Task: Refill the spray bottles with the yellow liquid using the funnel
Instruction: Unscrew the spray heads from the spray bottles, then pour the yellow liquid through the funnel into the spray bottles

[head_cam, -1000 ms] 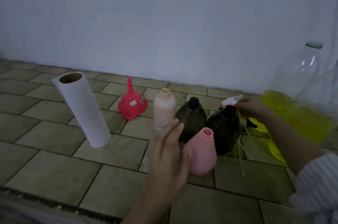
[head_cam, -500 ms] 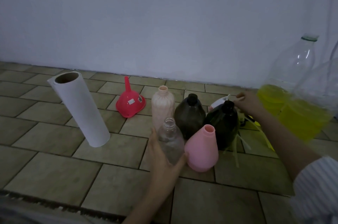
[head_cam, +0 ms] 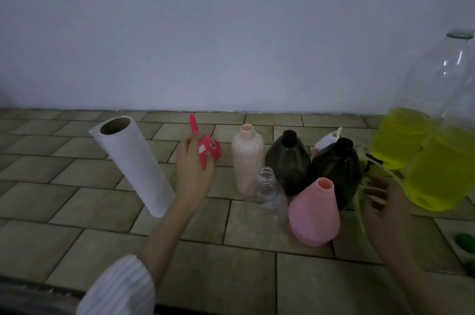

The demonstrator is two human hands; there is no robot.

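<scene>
A red funnel (head_cam: pixel 211 148) lies mouth-down on the tiled floor, spout up, and my left hand (head_cam: pixel 193 168) is closed around its near side. To its right stand several uncapped bottles: a pale peach bottle (head_cam: pixel 247 158), a small clear bottle (head_cam: pixel 270 194), a pink cone-shaped bottle (head_cam: pixel 314 213), and two dark bottles (head_cam: pixel 288 160) (head_cam: pixel 336 168). Two large clear bottles of yellow liquid (head_cam: pixel 437 160) stand at the far right. My right hand (head_cam: pixel 383 208) hovers with its fingers spread, holding nothing, beside the pink bottle and the near yellow bottle. A white spray head (head_cam: pixel 326 141) shows behind the dark bottles.
A white paper roll (head_cam: pixel 133 163) stands tilted at the left of the funnel. A green cap (head_cam: pixel 465 240) lies on the tiles at the right edge. A white wall closes the back. Thin spray tubes (head_cam: pixel 383 168) trail near the yellow bottles.
My left hand let go of the small clear bottle and moved back-left onto the red funnel. My right hand came away from the spray head behind the dark bottle, toward me.
</scene>
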